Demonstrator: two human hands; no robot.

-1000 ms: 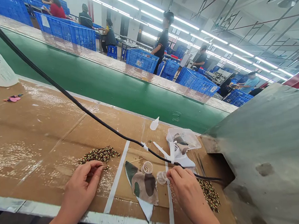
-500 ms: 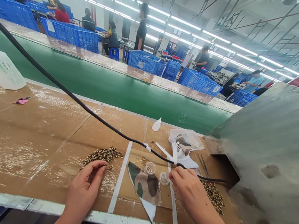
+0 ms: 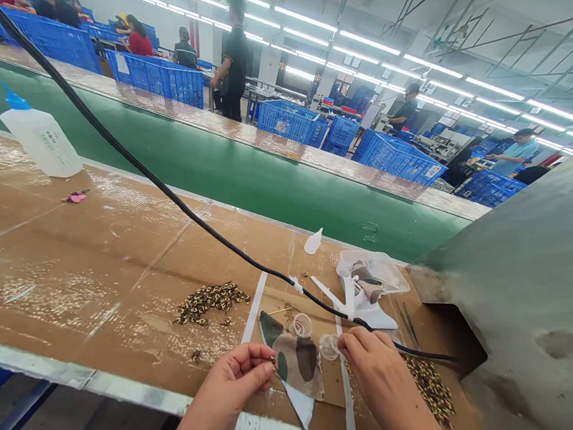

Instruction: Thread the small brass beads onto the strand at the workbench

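Grip of the left hand [image 3: 241, 383] is narrow, thumb and forefinger pinched on what looks like one small eyelet [image 3: 274, 362] at the nine o'clock edge of the camouflage fabric piece [image 3: 295, 361]. The right hand [image 3: 381, 374] is closed on the rim of a clear cup [image 3: 329, 346] at the fabric's three o'clock.

The eyelet is held by the fingertips alone. A slip could send it among the loose ones on the counter [image 3: 95, 272], or over the edge at six o'clock. The black cable [image 3: 163, 185] passes just past the right knuckles, so a lifted wrist might snag it.

A heap of eyelets [image 3: 211, 298] lies at eleven o'clock from the left hand, and a second heap [image 3: 432, 389] at three o'clock from the right. A clear ring [image 3: 302, 325] and a clear tray [image 3: 372, 274] sit beyond the fabric. The grey housing [image 3: 535, 300] blocks the right side. The white bottle [image 3: 42, 139] stands far off at ten o'clock beside the green belt [image 3: 211, 161], and co-workers stand past the belt.
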